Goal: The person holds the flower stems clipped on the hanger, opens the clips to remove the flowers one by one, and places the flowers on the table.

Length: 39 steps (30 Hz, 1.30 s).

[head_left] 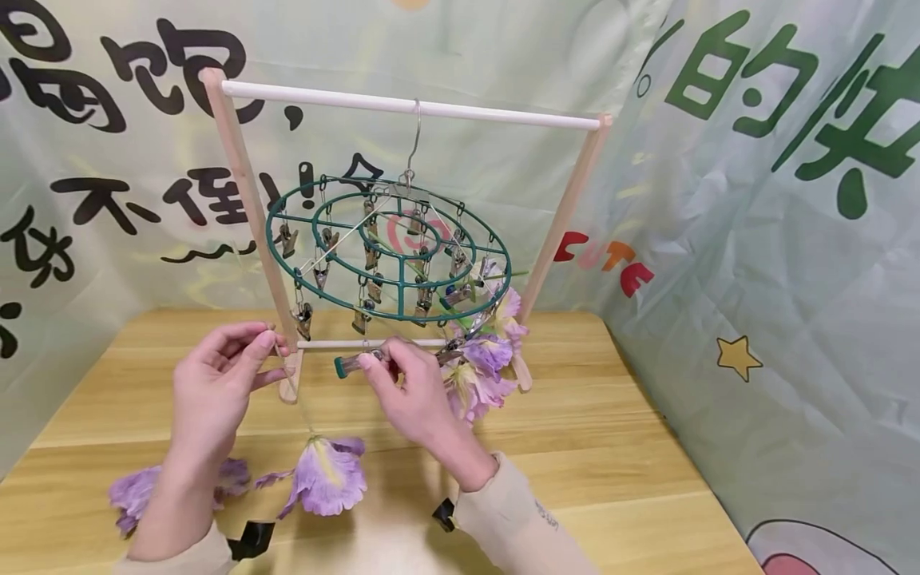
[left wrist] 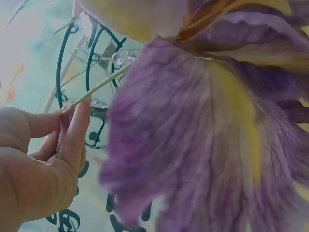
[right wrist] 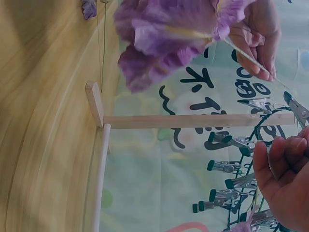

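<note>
My left hand (head_left: 216, 383) pinches the thin pale stem (left wrist: 99, 88) of an artificial purple iris (head_left: 327, 477). Its bloom hangs head-down below the hand, and its ruffled petals fill much of the left wrist view. My right hand (head_left: 413, 387) grips a metal clip (head_left: 350, 365) with a green tip, at the near edge of a round green hanger (head_left: 400, 299). In the right wrist view, the stem's end reaches close to this clip (right wrist: 295, 107). Other metal clips (head_left: 362, 319) dangle from the hanger's rings.
The hanger's hook (head_left: 414, 136) hangs on the white bar (head_left: 496, 114) of a wooden stand (head_left: 247, 184). More purple flowers (head_left: 477, 363) cluster at the hanger's right side. Another purple flower (head_left: 132, 491) lies on the wooden table (head_left: 589, 447), partly hidden behind my left forearm. Printed cloth (head_left: 791, 279) surrounds the table.
</note>
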Motion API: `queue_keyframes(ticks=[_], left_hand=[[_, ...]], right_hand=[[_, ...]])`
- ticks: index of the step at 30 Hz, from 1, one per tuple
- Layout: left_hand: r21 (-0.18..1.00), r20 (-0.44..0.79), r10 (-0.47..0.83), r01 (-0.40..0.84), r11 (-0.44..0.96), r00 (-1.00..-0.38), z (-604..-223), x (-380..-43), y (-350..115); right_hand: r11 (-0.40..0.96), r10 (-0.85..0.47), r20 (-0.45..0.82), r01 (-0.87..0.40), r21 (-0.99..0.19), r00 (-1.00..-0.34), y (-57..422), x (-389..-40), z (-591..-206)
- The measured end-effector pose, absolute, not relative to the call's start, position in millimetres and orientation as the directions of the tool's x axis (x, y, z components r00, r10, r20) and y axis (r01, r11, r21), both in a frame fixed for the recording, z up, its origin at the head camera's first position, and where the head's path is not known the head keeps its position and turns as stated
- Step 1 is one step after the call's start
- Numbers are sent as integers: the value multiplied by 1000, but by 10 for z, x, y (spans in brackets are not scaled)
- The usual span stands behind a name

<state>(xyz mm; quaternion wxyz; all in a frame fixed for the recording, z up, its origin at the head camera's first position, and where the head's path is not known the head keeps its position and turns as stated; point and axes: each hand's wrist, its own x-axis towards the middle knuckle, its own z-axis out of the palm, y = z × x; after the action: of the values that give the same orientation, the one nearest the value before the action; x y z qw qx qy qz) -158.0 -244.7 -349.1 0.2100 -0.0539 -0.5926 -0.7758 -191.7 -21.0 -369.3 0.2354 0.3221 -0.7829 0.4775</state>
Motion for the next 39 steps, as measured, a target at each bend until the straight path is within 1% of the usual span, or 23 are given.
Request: queue_keyframes(ticks=[5, 10, 15, 20, 24, 27, 29, 36, 39], left_hand=[[883, 372, -236, 421, -208, -898, -3477, -1584, -2570], [899, 357, -186, 391, -198, -915, -3473, -1647, -2705], [942, 280, -130, 299, -156, -951, -3497, -1760, -2832], [979, 180, -82, 187, -79, -980, -3509, -1852, -2953], [992, 118, -38, 117, 49, -992, -3523, -1942, -3016], [982, 79, -6, 77, 170, -997, -3555, -2020, -3050], [973, 52, 12, 53, 223, -999, -3592, -2071, -3081], [967, -57, 64, -39, 250, -996, -3771, -2231, -3224], [960, -91, 66, -70, 270, -994, -3841, -2264, -3272]], right_hand=[[327, -278, 666, -720, -612, -692, -148, -1929, -3712], [322, -268, 675, -724, -610, -688, -94, -1954, -3724], [316, -266, 687, -734, -601, -677, -54, -1977, -3712], [330, -271, 670, -721, -610, -691, -4, -1974, -3691], [336, -269, 664, -714, -615, -698, 33, -1968, -3679], [335, -264, 665, -713, -616, -699, 57, -1963, -3680], [331, -262, 662, -710, -621, -702, 69, -1962, -3689], [321, -270, 665, -716, -619, -696, 81, -1962, -3724], [313, -272, 665, -718, -622, -695, 76, -1961, -3735]])
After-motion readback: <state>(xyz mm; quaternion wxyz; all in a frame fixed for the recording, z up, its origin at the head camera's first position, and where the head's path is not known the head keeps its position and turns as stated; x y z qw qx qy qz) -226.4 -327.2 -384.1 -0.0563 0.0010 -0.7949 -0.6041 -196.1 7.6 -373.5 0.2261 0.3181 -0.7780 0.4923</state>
